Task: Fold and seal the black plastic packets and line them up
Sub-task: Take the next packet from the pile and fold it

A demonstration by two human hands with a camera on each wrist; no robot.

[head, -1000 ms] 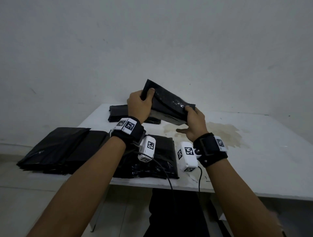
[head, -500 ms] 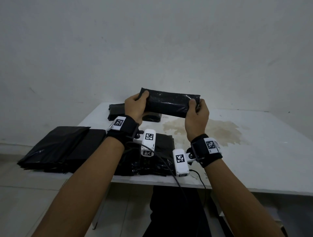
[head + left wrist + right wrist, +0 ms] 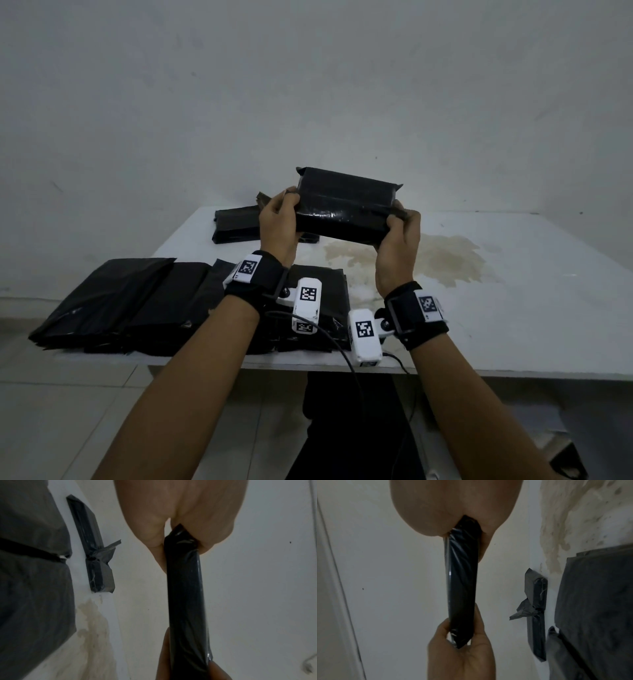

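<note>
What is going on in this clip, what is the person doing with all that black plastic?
A person holds one folded black packet up off the white table, the left hand gripping one end and the right hand the other. Another finished packet lies at the table's far edge, with loose flaps sticking out. Flat black bags wait in a pile at the near left. The held packet is not yet set down beside the finished one.

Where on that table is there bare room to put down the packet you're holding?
The held packet could go right of the folded packet along the wall edge, or on the bare right half of the table past the stain. The near-left corner is crowded with flat black bags.
</note>
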